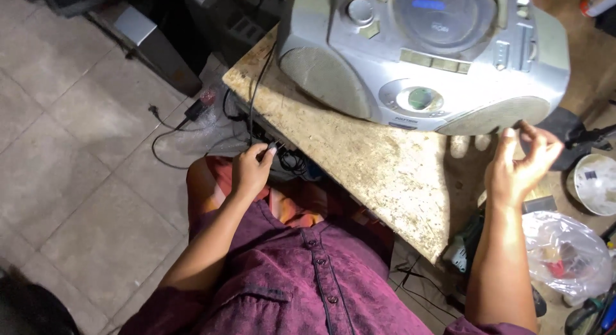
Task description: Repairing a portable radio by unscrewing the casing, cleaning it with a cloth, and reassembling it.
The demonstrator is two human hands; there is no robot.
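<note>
A silver portable stereo [423, 52] with round speakers and a disc lid sits on a worn, stained tabletop [378, 168]. A thin black cable [256, 85] runs from the stereo's left side down over the table edge. My left hand [251, 170] pinches the lower end of that cable just below the table's edge, beside a tangle of black wires. My right hand [521, 163] hovers at the stereo's right front corner, fingers curled and apart, holding nothing.
A grey tiled floor [70, 149] lies to the left with a black adapter and cord [192, 110] on it. A metal box [154, 43] stands behind. At right are a white bowl [595, 184], a clear plastic bag [564, 251] and tools.
</note>
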